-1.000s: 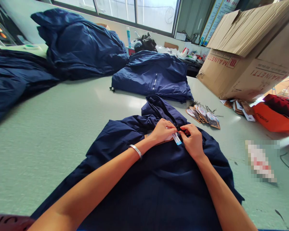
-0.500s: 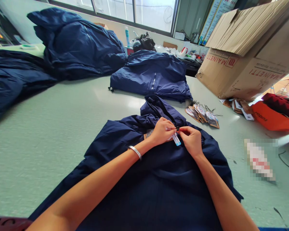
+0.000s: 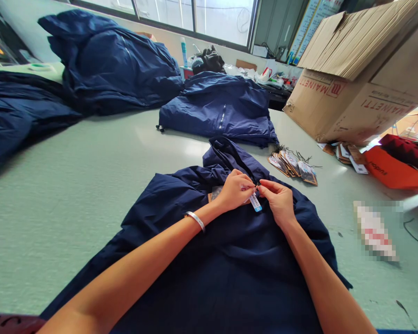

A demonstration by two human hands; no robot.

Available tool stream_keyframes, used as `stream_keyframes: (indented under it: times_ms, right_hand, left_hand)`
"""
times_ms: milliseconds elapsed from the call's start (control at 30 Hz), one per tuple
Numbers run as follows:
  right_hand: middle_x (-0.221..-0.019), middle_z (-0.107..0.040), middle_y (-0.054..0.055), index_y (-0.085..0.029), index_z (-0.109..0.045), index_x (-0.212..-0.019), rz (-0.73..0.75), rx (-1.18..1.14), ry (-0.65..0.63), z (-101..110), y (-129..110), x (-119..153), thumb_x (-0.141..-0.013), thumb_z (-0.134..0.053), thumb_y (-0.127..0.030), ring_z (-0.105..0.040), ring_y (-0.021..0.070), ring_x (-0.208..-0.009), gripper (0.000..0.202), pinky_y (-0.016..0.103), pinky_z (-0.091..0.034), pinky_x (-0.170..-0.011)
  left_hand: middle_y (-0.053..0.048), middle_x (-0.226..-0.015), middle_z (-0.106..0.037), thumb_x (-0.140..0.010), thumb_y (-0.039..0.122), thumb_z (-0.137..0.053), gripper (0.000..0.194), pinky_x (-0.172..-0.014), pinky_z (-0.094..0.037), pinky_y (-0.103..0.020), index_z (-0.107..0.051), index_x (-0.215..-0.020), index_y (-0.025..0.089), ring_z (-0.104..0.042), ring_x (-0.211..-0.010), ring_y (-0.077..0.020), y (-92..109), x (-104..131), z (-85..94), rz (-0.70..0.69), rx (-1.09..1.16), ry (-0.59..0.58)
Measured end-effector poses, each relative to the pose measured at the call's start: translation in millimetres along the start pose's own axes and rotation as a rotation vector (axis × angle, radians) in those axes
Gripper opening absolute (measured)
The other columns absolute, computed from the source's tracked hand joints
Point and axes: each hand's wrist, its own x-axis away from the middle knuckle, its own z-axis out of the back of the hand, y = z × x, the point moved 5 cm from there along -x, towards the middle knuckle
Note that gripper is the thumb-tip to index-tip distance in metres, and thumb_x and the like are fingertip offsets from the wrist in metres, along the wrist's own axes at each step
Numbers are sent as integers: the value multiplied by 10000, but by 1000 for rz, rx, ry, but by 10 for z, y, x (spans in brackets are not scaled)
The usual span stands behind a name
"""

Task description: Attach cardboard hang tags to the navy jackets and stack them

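Observation:
A navy blue jacket (image 3: 230,264) lies spread on the pale green table in front of me, its collar or hood folded at the far end. Near that collar my left hand (image 3: 236,189) pinches a small black fastener of a hang tag cord. My right hand (image 3: 276,198) meets it from the right, thumb and index finger closed on the same small black piece. A white and blue label (image 3: 255,202) hangs just below the fingertips. Partly under my left hand lies a brown-edged hang tag (image 3: 215,191). The fingers hide most of the cord.
Beyond the jacket is a folded navy jacket (image 3: 216,106), with larger navy heaps (image 3: 107,65) at the left. Several hang tags with black cords (image 3: 292,165) lie to the right. A big cardboard box (image 3: 348,102) stands behind an orange bag (image 3: 393,168).
My right hand's fingers have shifted slightly around the small black piece, the index finger now lifted a little higher. My left hand and the jacket stay in place.

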Motion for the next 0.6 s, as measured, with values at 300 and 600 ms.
stream_keyframes:
  times_ms: [300,600]
  right_hand:
    - [-718,-739,35,-175,-759,-728,-14,1,-56,-25,-2,-7,-565,-787,-301,-626,150,-635,209,304,-503,-672]
    - [-701,-698,19,-172,-739,-720,-85,-25,-127,-17,47,-32,-547,-785,-313,-541,110,-592,228,265,-428,-610]
  left_hand:
    - [-18,-797,-729,-782,141,-644,166,-865,-434,-349,-761,-700,225,-523,-904,-201,-6,-7,-3,22,-1,24]
    - [-5,-768,-732,-754,154,-624,170,-876,-437,-344,-756,-673,223,-549,-899,-194,-21,-28,10,99,36,29]
